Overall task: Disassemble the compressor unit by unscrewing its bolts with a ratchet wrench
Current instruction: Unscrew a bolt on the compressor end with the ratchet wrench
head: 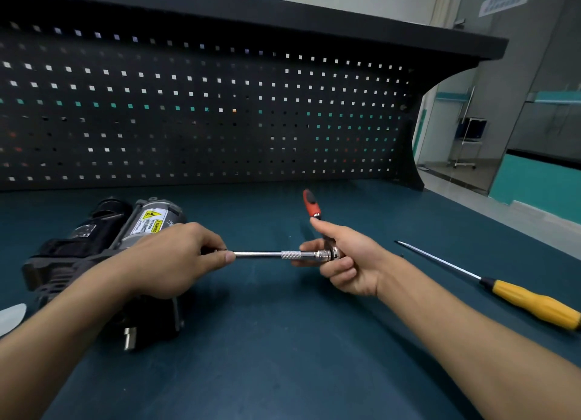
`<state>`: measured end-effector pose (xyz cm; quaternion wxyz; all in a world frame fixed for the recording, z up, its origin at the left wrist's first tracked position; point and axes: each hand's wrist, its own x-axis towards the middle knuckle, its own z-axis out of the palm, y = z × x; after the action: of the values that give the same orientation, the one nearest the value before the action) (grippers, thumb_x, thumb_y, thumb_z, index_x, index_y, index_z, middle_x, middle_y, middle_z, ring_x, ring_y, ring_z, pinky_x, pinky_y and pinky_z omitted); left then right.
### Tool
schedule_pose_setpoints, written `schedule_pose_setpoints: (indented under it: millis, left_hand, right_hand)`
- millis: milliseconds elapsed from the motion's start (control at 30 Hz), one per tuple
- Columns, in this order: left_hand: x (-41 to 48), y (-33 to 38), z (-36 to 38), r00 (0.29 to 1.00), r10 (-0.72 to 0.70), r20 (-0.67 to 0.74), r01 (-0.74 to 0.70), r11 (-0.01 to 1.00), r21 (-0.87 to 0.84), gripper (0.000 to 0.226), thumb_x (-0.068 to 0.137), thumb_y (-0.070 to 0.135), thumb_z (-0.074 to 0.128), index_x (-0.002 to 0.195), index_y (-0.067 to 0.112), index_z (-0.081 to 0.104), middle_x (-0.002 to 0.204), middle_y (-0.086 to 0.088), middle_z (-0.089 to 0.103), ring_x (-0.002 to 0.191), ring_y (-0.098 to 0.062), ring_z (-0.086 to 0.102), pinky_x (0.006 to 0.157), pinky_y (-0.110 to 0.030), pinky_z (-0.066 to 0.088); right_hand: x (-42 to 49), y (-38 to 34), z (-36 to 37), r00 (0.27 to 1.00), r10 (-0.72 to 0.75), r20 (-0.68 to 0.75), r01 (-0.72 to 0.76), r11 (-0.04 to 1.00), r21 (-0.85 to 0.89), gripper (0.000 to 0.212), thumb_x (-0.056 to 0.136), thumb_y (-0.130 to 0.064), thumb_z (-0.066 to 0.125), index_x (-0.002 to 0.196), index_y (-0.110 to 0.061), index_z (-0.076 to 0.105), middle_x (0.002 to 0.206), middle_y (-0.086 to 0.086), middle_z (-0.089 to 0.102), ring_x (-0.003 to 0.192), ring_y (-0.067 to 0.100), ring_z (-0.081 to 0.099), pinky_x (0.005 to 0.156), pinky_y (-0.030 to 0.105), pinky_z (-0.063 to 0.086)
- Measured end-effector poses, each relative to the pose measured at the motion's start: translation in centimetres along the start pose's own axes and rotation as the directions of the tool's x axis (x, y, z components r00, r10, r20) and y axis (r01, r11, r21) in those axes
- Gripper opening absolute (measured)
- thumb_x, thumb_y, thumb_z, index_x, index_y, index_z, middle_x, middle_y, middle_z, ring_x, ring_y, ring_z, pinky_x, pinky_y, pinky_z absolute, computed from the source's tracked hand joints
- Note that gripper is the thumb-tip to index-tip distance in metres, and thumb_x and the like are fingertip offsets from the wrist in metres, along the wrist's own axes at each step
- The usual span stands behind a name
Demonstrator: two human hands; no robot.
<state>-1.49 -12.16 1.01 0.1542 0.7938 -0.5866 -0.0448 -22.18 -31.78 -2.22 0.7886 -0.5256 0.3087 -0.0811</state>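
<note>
A: Early days. The left hand has its fingers pinched on the extension bar, and the right hand is wrapped round the ratchet wrench. No bolt looks out yet.

B: The compressor unit sits on the bench, under the left forearm. Containers? Perhaps that pale object at far left, too cropped to tell.

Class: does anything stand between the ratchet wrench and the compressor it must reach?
Only the left hand, which pinches the bar tip of the ratchet wrench just before the compressor. Nothing else visible lies between.
</note>
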Motion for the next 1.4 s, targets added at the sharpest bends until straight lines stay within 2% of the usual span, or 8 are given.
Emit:
schedule_pose_setpoints:
  millis: [367, 500, 633, 800, 967, 1067, 1200, 1400]
  left_hand:
    - [0.1, -0.2, 0.2, 1.000, -0.004, -0.013, 0.004, 1.000, 0.018, 0.030, 0.093, 0.056, 0.053, 0.084, 0.033, 0.069, 0.064, 0.011, 0.063, 0.065, -0.007, 0.057, 0.067, -0.032, 0.048]
    - [0.0, -0.1, 0.3, 1.000, 0.003, -0.026, -0.002, 0.999, 0.044, 0.028, 0.092, 0.058, 0.052, 0.082, 0.035, 0.064, 0.063, 0.019, 0.059, 0.064, -0.003, 0.054, 0.062, -0.028, 0.042]
    - [0.0, 0.1, 0.2, 1.000, -0.003, -0.018, 0.005, 0.997, 0.080, 0.030, 0.092, 0.061, 0.050, 0.083, 0.035, 0.061, 0.069, 0.015, 0.057, 0.068, -0.002, 0.053, 0.064, -0.029, 0.039]
    - [-0.2, 0.3, 0.1, 1.000, -0.015, -0.014, 0.016, 0.995, 0.103, 0.033, 0.094, 0.061, 0.046, 0.083, 0.033, 0.061, 0.067, 0.011, 0.057, 0.067, -0.003, 0.054, 0.060, -0.027, 0.037]
    - [-0.1, 0.3, 0.2, 0.999, -0.019, -0.038, 0.022, 0.995, 0.100, 0.034, 0.094, 0.059, 0.047, 0.080, 0.031, 0.060, 0.063, 0.013, 0.057, 0.066, -0.002, 0.053, 0.061, -0.029, 0.038]
    - [0.0, 0.2, 0.3, 0.999, -0.010, -0.042, 0.013, 0.997, 0.074, 0.033, 0.094, 0.058, 0.049, 0.077, 0.032, 0.060, 0.061, 0.014, 0.055, 0.065, -0.003, 0.052, 0.062, -0.031, 0.039]
    - [0.0, -0.1, 0.2, 0.999, -0.012, -0.034, 0.014, 0.998, 0.060, 0.032, 0.093, 0.058, 0.051, 0.080, 0.032, 0.065, 0.061, 0.013, 0.059, 0.066, -0.004, 0.056, 0.067, -0.032, 0.046]
    - [0.1, -0.2, 0.2, 0.999, -0.005, -0.035, 0.005, 1.000, -0.006, 0.034, 0.092, 0.054, 0.055, 0.079, 0.027, 0.069, 0.056, 0.008, 0.056, 0.055, -0.007, 0.049, 0.060, -0.030, 0.043]
  right_hand:
    - [0.4, 0.3, -0.1, 0.994, 0.085, 0.068, -0.090, 0.993, 0.082, 0.033, 0.078, -0.044, 0.069, 0.080, -0.012, 0.061, 0.094, 0.017, 0.075, 0.026, 0.001, 0.029, 0.024, 0.012, 0.022]
    - [0.2, 0.9, 0.5, 0.997, -0.079, -0.013, 0.078, 0.995, -0.070, 0.029, 0.076, -0.039, 0.078, 0.080, -0.019, 0.057, 0.079, 0.001, 0.071, 0.034, 0.003, 0.028, 0.031, 0.015, 0.022]
    - [0.1, 1.2, 0.6, 0.960, -0.279, -0.024, 0.269, 0.944, -0.189, 0.029, 0.065, -0.037, 0.084, 0.072, -0.023, 0.060, 0.096, 0.007, 0.077, 0.040, 0.008, 0.033, 0.038, 0.018, 0.025]
    - [0.2, 1.5, 0.6, 0.843, -0.537, 0.004, 0.485, 0.758, -0.436, 0.033, 0.063, -0.038, 0.086, 0.075, -0.010, 0.076, 0.063, 0.004, 0.064, 0.045, 0.013, 0.044, 0.043, 0.022, 0.035]
    - [0.2, 1.6, 1.0, 0.695, -0.715, 0.071, 0.662, 0.598, -0.453, 0.005, 0.067, -0.026, 0.083, 0.065, -0.025, 0.079, 0.083, 0.000, 0.077, 0.062, 0.014, 0.055, 0.053, 0.021, 0.046]
    - [0.4, 1.7, 1.0, 0.640, -0.762, 0.104, 0.712, 0.536, -0.453, 0.017, 0.074, -0.011, 0.083, 0.065, -0.025, 0.078, 0.079, -0.001, 0.075, 0.063, 0.009, 0.056, 0.057, 0.019, 0.043]
    - [0.2, 1.6, 1.1, 0.681, -0.731, 0.039, 0.626, 0.554, -0.550, 0.012, 0.079, -0.020, 0.084, 0.068, -0.023, 0.079, 0.062, 0.003, 0.063, 0.055, 0.016, 0.045, 0.051, 0.025, 0.037]
    - [-0.3, 0.9, 1.7, 0.863, -0.489, -0.130, 0.422, 0.837, -0.349, 0.028, 0.071, -0.040, 0.083, 0.071, -0.015, 0.070, 0.065, 0.001, 0.068, 0.043, 0.010, 0.033, 0.037, 0.018, 0.025]
